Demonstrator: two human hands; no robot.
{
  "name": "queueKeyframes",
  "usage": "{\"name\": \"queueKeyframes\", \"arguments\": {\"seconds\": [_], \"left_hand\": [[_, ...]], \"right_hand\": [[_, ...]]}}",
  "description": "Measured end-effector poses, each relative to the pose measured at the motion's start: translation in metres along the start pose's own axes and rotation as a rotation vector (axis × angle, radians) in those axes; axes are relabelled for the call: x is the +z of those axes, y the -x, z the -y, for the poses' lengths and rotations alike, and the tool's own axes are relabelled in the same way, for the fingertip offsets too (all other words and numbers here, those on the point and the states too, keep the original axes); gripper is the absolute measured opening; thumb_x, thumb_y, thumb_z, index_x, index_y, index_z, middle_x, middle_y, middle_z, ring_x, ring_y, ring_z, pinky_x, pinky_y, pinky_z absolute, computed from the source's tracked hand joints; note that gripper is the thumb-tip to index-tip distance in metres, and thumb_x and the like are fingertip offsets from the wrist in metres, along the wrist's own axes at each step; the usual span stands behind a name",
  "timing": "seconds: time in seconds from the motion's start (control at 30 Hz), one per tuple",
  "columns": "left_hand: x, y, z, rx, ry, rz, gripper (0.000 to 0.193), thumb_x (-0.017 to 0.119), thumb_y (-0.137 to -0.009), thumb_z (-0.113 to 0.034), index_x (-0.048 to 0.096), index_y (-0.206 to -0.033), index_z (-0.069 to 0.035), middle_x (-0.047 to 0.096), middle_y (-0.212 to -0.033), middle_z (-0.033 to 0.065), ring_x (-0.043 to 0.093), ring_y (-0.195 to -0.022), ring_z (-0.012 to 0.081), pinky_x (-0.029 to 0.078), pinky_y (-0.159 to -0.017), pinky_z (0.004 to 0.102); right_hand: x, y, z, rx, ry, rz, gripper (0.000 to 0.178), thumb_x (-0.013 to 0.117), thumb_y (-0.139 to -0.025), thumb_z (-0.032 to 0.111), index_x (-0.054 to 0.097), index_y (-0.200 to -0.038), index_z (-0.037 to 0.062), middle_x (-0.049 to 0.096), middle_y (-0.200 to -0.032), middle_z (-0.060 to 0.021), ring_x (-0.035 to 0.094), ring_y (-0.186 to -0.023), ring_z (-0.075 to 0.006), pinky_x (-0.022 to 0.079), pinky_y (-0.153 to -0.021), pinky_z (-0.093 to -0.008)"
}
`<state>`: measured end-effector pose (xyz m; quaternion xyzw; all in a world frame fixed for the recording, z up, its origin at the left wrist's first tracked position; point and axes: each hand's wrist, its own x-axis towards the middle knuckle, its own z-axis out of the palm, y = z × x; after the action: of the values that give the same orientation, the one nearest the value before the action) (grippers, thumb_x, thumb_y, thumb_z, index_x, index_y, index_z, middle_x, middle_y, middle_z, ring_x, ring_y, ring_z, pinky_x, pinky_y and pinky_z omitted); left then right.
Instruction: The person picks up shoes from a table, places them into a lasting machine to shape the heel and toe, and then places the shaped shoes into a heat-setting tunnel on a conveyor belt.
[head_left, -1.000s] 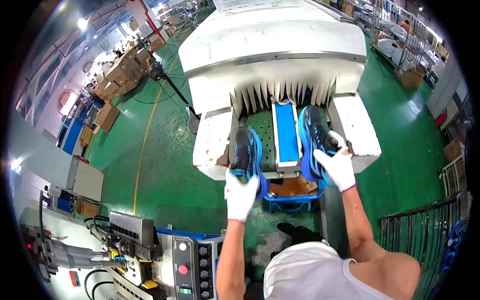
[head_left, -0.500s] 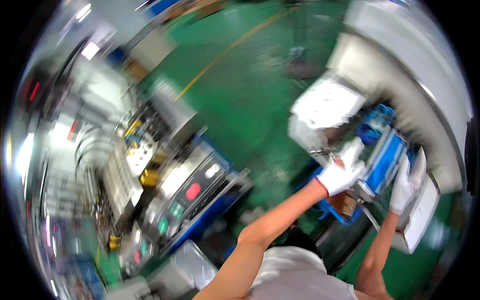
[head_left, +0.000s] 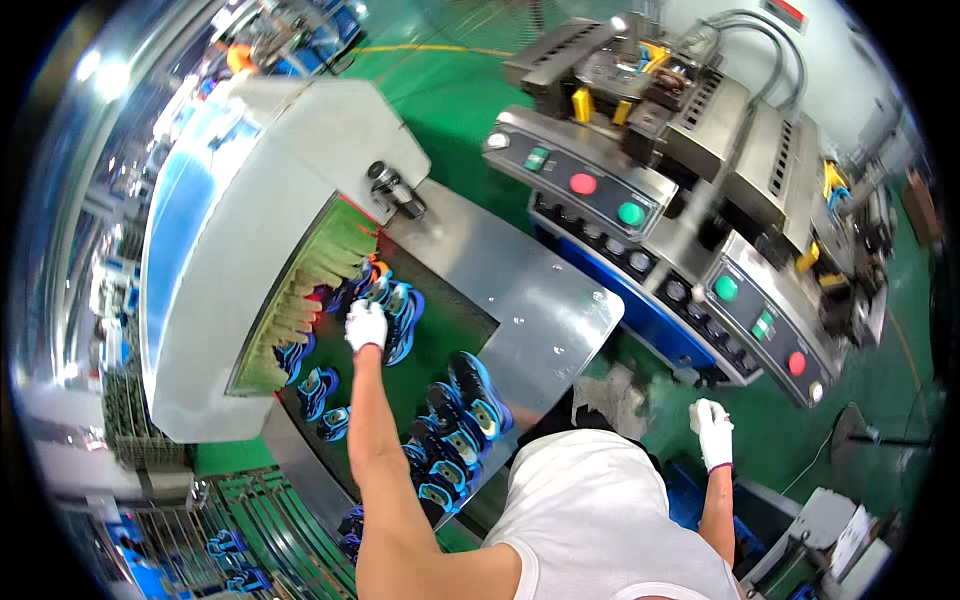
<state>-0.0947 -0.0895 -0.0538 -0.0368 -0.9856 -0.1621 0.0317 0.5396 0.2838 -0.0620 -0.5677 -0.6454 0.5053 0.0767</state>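
Observation:
My left hand [head_left: 366,326], in a white glove, reaches onto the green belt [head_left: 375,400] at the mouth of a pale hooded machine. Its fingers are curled down beside a black and blue shoe [head_left: 403,322]; whatever they grip is hidden. Several more sports shoes lie on the belt, with a group of shoes [head_left: 462,420] lined up along the near right edge and a small shoe [head_left: 318,392] to the left of my forearm. My right hand [head_left: 712,432], also gloved, hangs low at my right side, away from the shoes. Its fingers are curled in, with nothing visible in them.
The hood [head_left: 290,150] arches over the belt, with a fringed curtain [head_left: 305,290] at its opening. A black bottle [head_left: 395,188] stands on the metal ledge [head_left: 500,285]. To the right stands a press machine with control panels [head_left: 590,185]. Racks [head_left: 270,520] are at lower left.
My view has swung left, from a blue-and-metal fixture to the belt with shoes. My left hand now reaches among the shoes. My right hand has dropped to my side and its fingers have curled.

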Motion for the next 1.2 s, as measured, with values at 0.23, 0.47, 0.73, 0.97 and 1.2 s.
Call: {"name": "queueKeyframes", "arguments": {"seconds": [0.23,0.47,0.73,0.97,1.2], "left_hand": [[0.007,-0.054,0.039,-0.288,-0.064,0.215,0.063,0.052,-0.097,-0.058,0.066,-0.125,-0.003,0.067,-0.126,0.0274,0.066,-0.115,0.0439,0.049,-0.102,0.0554],[0.097,0.014,0.036,-0.279,0.202,0.005,0.039,0.063,-0.095,-0.038,0.062,-0.117,-0.006,0.067,-0.116,0.0194,0.068,-0.097,0.0437,0.052,-0.085,0.0546],[0.001,0.043,-0.040,0.265,0.500,0.032,0.024,0.070,-0.083,-0.013,0.066,-0.106,-0.007,0.070,-0.111,0.0164,0.069,-0.102,0.0375,0.055,-0.092,0.0463],[-0.087,0.119,-0.232,0.831,0.683,0.288,0.020,0.075,-0.082,-0.006,0.068,-0.101,-0.004,0.072,-0.100,0.0143,0.072,-0.088,0.0317,0.058,-0.081,0.0385],[-0.142,0.127,-0.385,1.436,0.783,0.136,0.042,0.078,-0.084,-0.008,0.063,-0.123,-0.001,0.066,-0.125,0.0206,0.069,-0.104,0.0268,0.057,-0.092,0.0367]], "right_hand": [[0.033,-0.043,0.000,-0.635,1.173,0.069,0.035,0.054,-0.102,0.030,0.062,-0.111,-0.0020,0.065,-0.115,-0.0263,0.066,-0.094,-0.0432,0.052,-0.078,-0.0550],[0.103,-0.028,0.151,-0.081,0.689,0.155,0.048,0.054,-0.104,0.043,0.070,-0.104,-0.0017,0.073,-0.093,-0.0235,0.072,-0.089,-0.0382,0.055,-0.079,-0.0469],[0.246,-0.008,0.318,-0.813,0.766,0.535,0.063,0.074,-0.089,0.043,0.058,-0.128,-0.0032,0.068,-0.119,-0.0257,0.068,-0.109,-0.0371,0.052,-0.096,-0.0446],[0.234,-0.042,0.341,-0.873,0.384,0.574,0.046,0.067,-0.078,0.008,0.057,-0.123,0.0039,0.068,-0.093,-0.0238,0.068,-0.087,-0.0441,0.055,-0.075,-0.0478],[0.064,-0.045,0.326,-0.278,-0.095,0.650,0.060,0.088,-0.080,0.035,0.063,-0.125,0.0035,0.073,-0.103,-0.0082,0.065,-0.088,-0.0163,0.054,-0.080,-0.0339]]}}
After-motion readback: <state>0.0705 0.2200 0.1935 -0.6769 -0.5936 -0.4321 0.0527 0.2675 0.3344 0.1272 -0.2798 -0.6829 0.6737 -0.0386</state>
